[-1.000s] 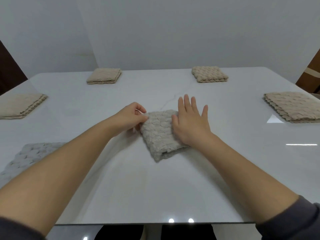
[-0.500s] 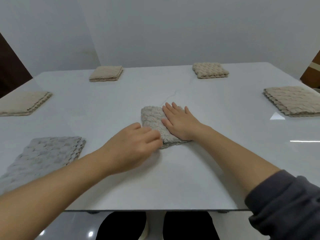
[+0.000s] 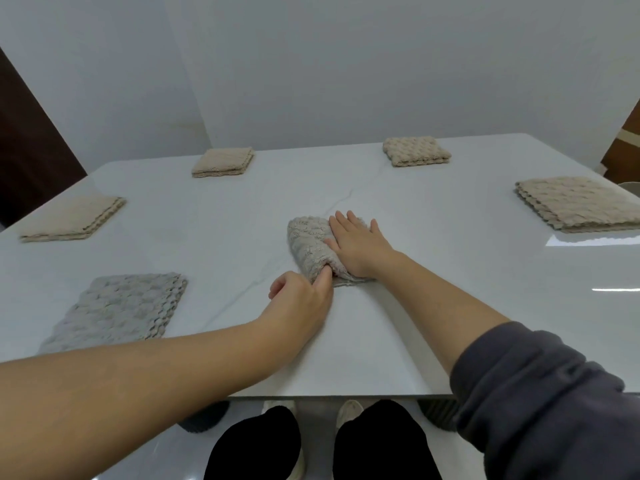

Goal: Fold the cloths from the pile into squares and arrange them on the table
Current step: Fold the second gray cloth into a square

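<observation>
Five folded cloths ring the central cloth on the table.

Nubby, matt woven cloth lies on the glossy table (smooth, marble-like)

A beige folded cloth lies at the centre of the white tabletop. The right grip presses flat on its 3 o'clock half. The left grip has curled fingers and its thumb against the 6 o'clock end; a pinch cannot be told. Folded beige squares sit at 9, 11, 1 and 2 o'clock. A grey square sits at 8.
</observation>
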